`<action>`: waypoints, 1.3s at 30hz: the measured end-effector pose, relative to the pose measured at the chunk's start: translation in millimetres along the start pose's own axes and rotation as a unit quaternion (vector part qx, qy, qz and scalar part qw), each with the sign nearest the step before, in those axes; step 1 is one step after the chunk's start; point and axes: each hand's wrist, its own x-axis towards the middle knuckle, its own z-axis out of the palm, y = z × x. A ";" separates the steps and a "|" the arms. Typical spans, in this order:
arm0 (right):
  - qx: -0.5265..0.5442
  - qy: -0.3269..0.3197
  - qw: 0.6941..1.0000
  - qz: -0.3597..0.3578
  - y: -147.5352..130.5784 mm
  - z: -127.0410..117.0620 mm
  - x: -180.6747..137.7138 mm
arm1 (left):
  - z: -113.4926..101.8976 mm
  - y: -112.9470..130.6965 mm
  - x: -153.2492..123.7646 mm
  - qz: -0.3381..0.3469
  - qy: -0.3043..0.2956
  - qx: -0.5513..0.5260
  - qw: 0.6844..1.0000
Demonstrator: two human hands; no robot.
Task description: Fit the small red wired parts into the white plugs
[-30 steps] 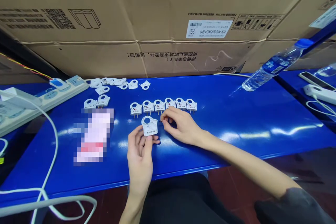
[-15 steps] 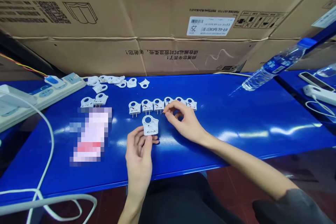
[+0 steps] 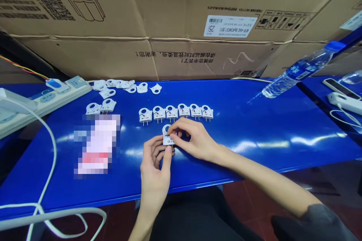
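My left hand point(image 3: 157, 158) is closed on the lower edge of a white plug housing point(image 3: 167, 141) with a round hole at its top, held upright above the table. The fingers of my right hand point(image 3: 196, 139) are pinched together against the housing's upper face and cover its right side. A small dark sliver shows at those fingertips, too small to name. Just behind my hands stands a row of several similar white plug housings point(image 3: 171, 113), with metal pins pointing toward me and small dark and red parts on their faces.
More white housing pieces point(image 3: 142, 87) lie at the table's back left, near a power strip point(image 3: 53, 94). A blurred pink-white item point(image 3: 102, 139) rests on the blue table point(image 3: 254, 120). A water bottle point(image 3: 299, 69) leans at back right before a cardboard box point(image 3: 181, 15).
My right hand has come from the row of housings down to the one in my left hand and now touches its face. The left hand has shifted slightly right.
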 end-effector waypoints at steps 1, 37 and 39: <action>-0.001 0.001 1.000 -0.002 0.2 -0.1 -0.2 | 0.1 0.0 -0.1 0.000 -0.001 0.001 1.000; 0.037 0.026 0.993 0.106 -6.4 -2.2 2.8 | -2.2 -2.7 0.3 0.004 -0.019 0.028 0.999; 0.037 0.031 0.994 0.101 -6.4 -1.8 2.8 | -1.8 -2.6 0.7 0.002 -0.014 0.021 1.000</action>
